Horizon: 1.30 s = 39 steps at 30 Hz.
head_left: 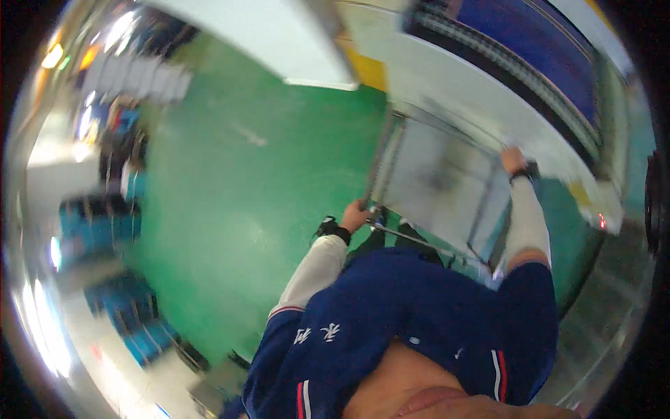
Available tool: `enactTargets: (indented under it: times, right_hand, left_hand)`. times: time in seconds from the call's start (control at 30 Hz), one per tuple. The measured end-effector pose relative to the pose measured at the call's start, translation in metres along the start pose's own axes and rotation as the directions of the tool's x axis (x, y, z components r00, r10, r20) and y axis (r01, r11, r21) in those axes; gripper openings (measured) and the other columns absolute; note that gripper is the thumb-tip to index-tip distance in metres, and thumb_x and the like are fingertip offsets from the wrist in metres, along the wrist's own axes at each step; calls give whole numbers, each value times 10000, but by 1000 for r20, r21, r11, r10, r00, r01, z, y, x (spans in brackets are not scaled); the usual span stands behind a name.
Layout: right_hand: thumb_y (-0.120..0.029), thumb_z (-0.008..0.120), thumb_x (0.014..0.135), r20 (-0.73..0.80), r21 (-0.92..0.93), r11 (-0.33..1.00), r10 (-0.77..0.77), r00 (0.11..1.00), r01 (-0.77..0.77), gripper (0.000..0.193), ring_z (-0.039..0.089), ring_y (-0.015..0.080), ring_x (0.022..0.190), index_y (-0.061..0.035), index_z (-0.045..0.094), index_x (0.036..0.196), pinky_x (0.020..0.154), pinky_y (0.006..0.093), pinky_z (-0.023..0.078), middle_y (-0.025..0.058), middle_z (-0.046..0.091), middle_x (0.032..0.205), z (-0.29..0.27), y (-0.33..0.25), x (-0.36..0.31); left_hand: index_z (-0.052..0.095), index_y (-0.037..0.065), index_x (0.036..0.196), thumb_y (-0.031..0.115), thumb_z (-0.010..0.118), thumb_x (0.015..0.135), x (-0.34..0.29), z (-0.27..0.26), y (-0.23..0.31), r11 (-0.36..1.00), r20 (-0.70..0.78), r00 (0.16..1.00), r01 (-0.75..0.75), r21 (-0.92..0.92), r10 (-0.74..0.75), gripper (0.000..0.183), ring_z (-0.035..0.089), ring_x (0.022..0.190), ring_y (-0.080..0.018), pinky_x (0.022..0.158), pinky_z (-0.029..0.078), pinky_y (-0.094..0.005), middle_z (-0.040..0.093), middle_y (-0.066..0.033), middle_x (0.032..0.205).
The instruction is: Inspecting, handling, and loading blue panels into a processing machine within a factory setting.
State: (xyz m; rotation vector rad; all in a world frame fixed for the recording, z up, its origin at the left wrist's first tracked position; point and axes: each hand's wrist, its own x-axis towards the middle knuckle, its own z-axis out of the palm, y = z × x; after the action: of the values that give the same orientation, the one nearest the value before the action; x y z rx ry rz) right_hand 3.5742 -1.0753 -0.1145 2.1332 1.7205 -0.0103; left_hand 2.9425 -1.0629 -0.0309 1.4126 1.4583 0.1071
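Grey metal frames the cart (pixel 419 174). The left hand (pixel 355 217) grips its near left corner, the right hand (pixel 514 160) its far right.

Shiny green floor (pixel 230 160), pale flooring (pixel 118 377) lower left, blurred blue stacks (pixel 101 227) at left, bright light (pixel 52 56) upper left

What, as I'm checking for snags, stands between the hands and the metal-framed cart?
Nothing visible: the left hand and right hand appear directly on the metal-framed cart, at its left and right sides.
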Motion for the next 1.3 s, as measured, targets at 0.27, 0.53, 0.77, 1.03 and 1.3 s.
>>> enactTargets:
  times: [0.27,0.53,0.77,1.03,1.3]
  right_hand:
    - [-195,531,777,-50,-171,877,-463,885,450,167,588,301,621,-77,648,772,565,420,452,135,612,676,17,-4,51]
    - [-81,503,762,-79,313,916,-236,969,249,94,521,248,507,-58,566,695,428,437,368,115,528,580,52,12,57]
    - [19,565,678,-218,552,764,-255,942,334,118,578,338,848,-51,617,758,736,391,439,169,619,824,-37,-30,36]
    - [52,495,695,-240,704,666,-103,965,246,187,542,256,493,-52,634,766,507,375,441,154,557,597,-12,-15,37]
    - [-53,541,720,-107,748,650,-86,991,137,82,578,281,729,-36,587,653,644,398,444,115,597,704,-44,-35,16]
  left_hand:
    - [549,8,1025,247,620,684,-11,4,-33,988,-194,976,74,-135,-99,422,585,888,-370,745,462,-421,612,-214,930]
    - [530,20,1102,219,642,682,-25,-9,18,979,-189,961,193,-59,-201,478,572,948,-364,785,454,-420,602,-220,983]
    - [534,61,1079,153,615,664,-15,12,-21,972,-263,940,234,29,-219,433,566,959,-367,778,455,-433,603,-206,992]
    - [530,52,1068,108,534,715,-18,12,-8,971,-244,950,221,90,-193,358,568,933,-391,766,448,-454,604,-230,955]
    - [532,58,1078,101,536,716,-20,8,-14,957,-213,943,279,82,-256,365,576,935,-379,750,458,-448,611,-218,943]
